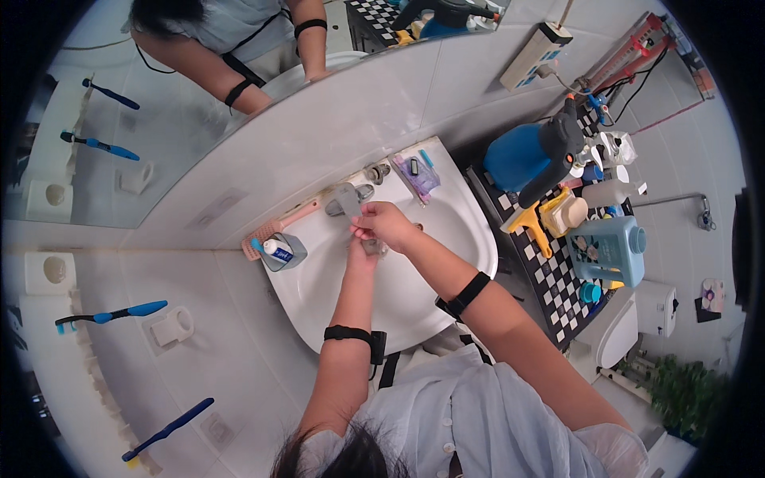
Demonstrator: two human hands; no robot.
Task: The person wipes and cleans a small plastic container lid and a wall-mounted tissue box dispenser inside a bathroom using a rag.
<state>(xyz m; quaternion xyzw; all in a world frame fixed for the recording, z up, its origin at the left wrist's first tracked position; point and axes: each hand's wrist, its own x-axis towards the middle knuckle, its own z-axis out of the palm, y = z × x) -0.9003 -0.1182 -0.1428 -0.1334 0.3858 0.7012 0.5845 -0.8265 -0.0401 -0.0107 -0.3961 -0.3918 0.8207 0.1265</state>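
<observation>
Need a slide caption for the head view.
Left hand and right hand meet over a white washbasin by its faucet, pink hairbrush to the left, blue pump sprayer to the right.

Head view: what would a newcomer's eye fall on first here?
Probably the left hand and right hand, close together over the white washbasin near the faucet. Next, the bulky blue sprayer on the checkered surface to the basin's right. The mirror at upper left, reflecting the person, also stands out.
</observation>
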